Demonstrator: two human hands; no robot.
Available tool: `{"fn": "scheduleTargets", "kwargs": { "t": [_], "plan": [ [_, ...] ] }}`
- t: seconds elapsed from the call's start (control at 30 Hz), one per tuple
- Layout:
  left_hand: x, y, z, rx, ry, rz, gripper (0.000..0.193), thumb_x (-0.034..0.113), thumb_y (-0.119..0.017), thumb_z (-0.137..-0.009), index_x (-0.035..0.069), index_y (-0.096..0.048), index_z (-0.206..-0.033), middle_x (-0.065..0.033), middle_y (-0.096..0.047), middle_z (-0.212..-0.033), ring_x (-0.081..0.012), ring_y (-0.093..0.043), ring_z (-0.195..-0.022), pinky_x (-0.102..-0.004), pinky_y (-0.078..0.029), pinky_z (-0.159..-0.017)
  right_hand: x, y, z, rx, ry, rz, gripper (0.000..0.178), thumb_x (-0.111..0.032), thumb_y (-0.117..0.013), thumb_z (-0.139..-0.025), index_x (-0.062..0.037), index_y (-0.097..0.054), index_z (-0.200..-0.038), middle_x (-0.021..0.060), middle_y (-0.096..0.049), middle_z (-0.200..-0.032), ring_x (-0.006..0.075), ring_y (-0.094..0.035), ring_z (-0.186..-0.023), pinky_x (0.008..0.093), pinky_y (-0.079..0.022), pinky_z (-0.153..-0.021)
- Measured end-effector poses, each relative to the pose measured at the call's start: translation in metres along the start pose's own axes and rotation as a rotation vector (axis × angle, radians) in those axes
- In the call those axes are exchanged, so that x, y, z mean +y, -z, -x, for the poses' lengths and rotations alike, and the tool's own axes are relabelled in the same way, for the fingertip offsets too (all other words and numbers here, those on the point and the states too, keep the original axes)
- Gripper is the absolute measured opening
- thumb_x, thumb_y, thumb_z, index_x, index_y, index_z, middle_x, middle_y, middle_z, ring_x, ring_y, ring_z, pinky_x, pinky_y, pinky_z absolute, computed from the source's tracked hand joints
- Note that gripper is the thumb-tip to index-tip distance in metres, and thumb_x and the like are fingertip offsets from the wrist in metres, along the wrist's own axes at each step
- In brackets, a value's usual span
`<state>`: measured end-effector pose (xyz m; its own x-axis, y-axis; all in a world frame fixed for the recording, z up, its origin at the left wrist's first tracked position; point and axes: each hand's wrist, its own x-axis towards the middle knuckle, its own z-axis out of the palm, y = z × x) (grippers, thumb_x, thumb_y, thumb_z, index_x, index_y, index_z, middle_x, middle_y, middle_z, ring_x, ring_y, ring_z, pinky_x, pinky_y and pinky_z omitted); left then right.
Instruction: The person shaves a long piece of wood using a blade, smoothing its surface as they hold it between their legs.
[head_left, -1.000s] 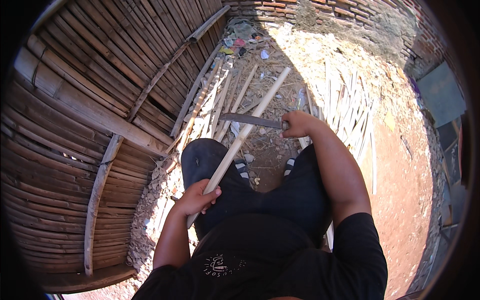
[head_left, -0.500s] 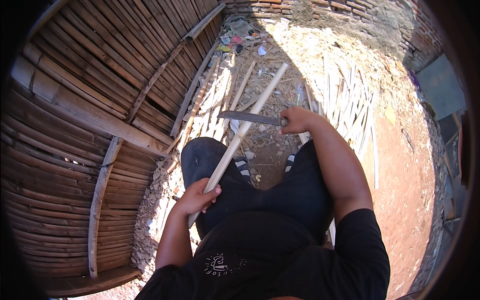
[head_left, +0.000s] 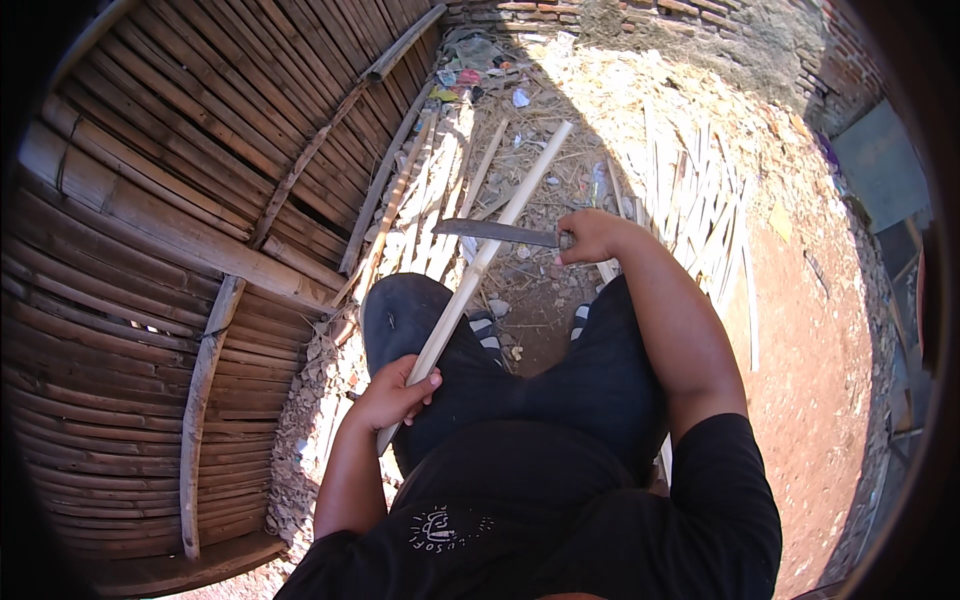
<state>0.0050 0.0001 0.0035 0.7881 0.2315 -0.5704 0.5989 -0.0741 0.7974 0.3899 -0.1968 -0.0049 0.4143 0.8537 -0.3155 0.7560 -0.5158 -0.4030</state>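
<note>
My left hand (head_left: 400, 393) is closed round the lower end of a long pale bamboo strip (head_left: 450, 328), which slants up and away to the right across my left thigh. In my right hand (head_left: 592, 238) is the handle of a machete (head_left: 510, 234), its dark blade pointing left. The blade lies across the strip a little beyond my knees. Whether its edge bites into the strip I cannot tell. Part of the handle is hidden by my fingers.
A bamboo slat wall (head_left: 230, 260) rises close on my left. Several split bamboo strips (head_left: 690, 200) lie on the ground to the right, and more strips (head_left: 440, 185) lie ahead on the left. Scraps of litter (head_left: 465, 78) and a brick wall (head_left: 690, 25) are at the back.
Hardly anything differs. The machete and my right hand sit very slightly higher and further left in the picture; both grips are the same.
</note>
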Motion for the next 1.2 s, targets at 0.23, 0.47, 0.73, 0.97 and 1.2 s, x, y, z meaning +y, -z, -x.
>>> {"fn": "scheduleTargets", "kwargs": {
  "t": [0.23, 0.47, 0.73, 0.97, 1.2],
  "plan": [
    [0.0, -0.001, 0.0, 0.002, -0.009, 0.002, 0.031, 0.033, -0.067, -0.1, 0.006, -0.059, -0.112, -0.0009, -0.059, -0.073, -0.0078, -0.048, -0.048, -0.0244, -0.04, -0.044, -0.002, 0.001, 0.001, -0.004, -0.004, -0.012, 0.074, -0.046, -0.081, -0.077, -0.002, -0.063, -0.133, 0.0228, -0.067, -0.126, 0.0381, -0.063, -0.12, 0.0435, -0.049, -0.103],
    [0.0, 0.0, 0.0, 0.003, 0.0, -0.002, 0.033, 0.035, -0.069, -0.099, 0.007, -0.059, -0.111, -0.0007, -0.058, -0.074, -0.008, -0.049, -0.05, -0.026, -0.042, -0.046, 0.0, 0.0, 0.0, -0.009, -0.001, -0.012, 0.072, -0.046, -0.081, -0.077, -0.0022, -0.064, -0.131, 0.023, -0.067, -0.125, 0.0384, -0.063, -0.12, 0.0438, -0.049, -0.102],
    [0.002, -0.001, 0.001, -0.003, -0.019, 0.001, 0.032, 0.032, -0.067, -0.1, 0.005, -0.059, -0.113, -0.0008, -0.059, -0.073, -0.0078, -0.048, -0.048, -0.0247, -0.041, -0.045, 0.009, -0.007, -0.003, 0.038, 0.046, -0.008, 0.069, -0.048, -0.08, -0.077, -0.004, -0.064, -0.127, 0.023, -0.07, -0.11, 0.0396, -0.066, -0.109, 0.0456, -0.051, -0.095],
    [0.0, -0.001, 0.0, 0.004, -0.003, -0.019, 0.033, 0.032, -0.066, -0.1, 0.004, -0.058, -0.115, -0.0009, -0.058, -0.073, -0.0081, -0.048, -0.049, -0.0252, -0.041, -0.045, 0.004, -0.003, -0.001, 0.009, 0.022, -0.013, 0.069, -0.048, -0.081, -0.077, -0.0041, -0.064, -0.128, 0.0226, -0.069, -0.117, 0.0393, -0.065, -0.114, 0.0452, -0.05, -0.098],
    [0.0, 0.0, 0.0, 0.003, -0.01, -0.026, 0.035, 0.033, -0.066, -0.1, 0.004, -0.058, -0.117, -0.001, -0.058, -0.073, -0.0083, -0.049, -0.049, -0.0255, -0.041, -0.045, 0.004, -0.004, -0.002, 0.001, 0.013, -0.017, 0.069, -0.049, -0.08, -0.078, -0.0047, -0.065, -0.128, 0.022, -0.069, -0.118, 0.039, -0.064, -0.115, 0.0451, -0.05, -0.098]
  ]
}}
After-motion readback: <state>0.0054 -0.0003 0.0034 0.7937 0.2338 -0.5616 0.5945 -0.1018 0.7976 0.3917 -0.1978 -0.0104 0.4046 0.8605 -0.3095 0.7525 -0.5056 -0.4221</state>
